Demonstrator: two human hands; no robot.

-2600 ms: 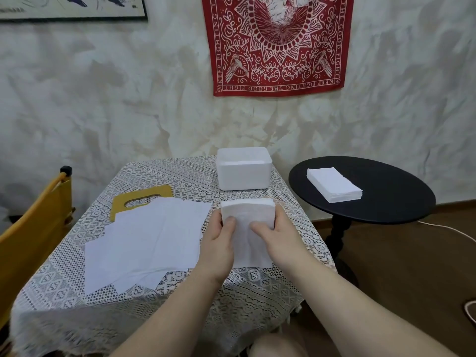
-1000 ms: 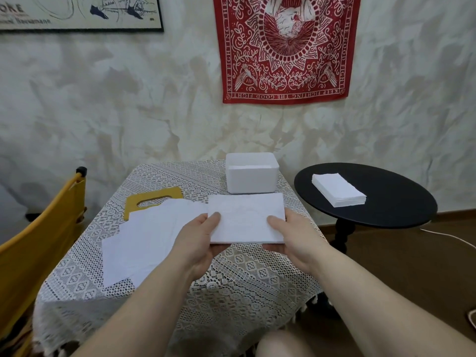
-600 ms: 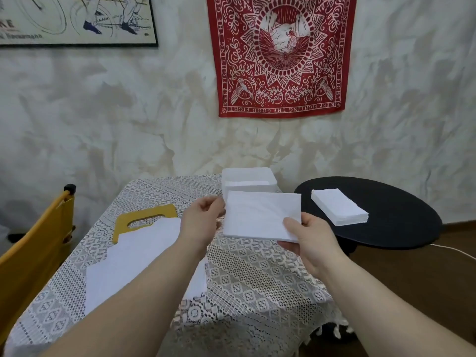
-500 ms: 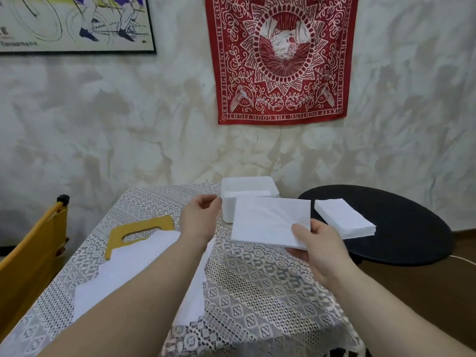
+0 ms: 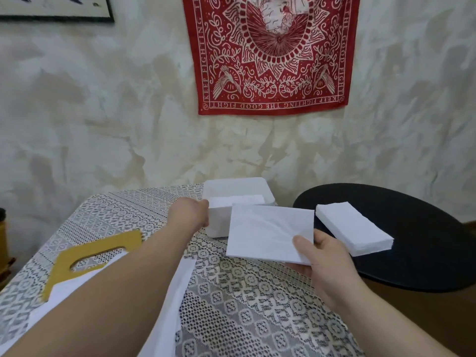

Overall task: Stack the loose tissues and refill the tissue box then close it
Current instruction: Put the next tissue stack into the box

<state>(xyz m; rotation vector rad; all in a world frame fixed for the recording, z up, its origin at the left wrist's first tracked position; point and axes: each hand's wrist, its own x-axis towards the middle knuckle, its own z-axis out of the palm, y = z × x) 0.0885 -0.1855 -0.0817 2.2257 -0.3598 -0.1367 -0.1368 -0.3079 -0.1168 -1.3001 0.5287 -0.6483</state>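
Right hand has a pinching grip on a folded tissue stack, thumb on top, held just above the lace worktop. Left hand touches the open tissue box; can't tell its grip. Loose tissues lie under the left arm.

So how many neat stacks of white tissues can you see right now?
3: one stack pinched in the right hand, the held stack; one on the round black side table; one inside the white tissue box. Others may be hidden.

The left forearm hides most of the loose tissues and part of the yellow lid. The left hand's fingertips lie hidden against the tissue box. The held tissue stack covers the box's near right corner.
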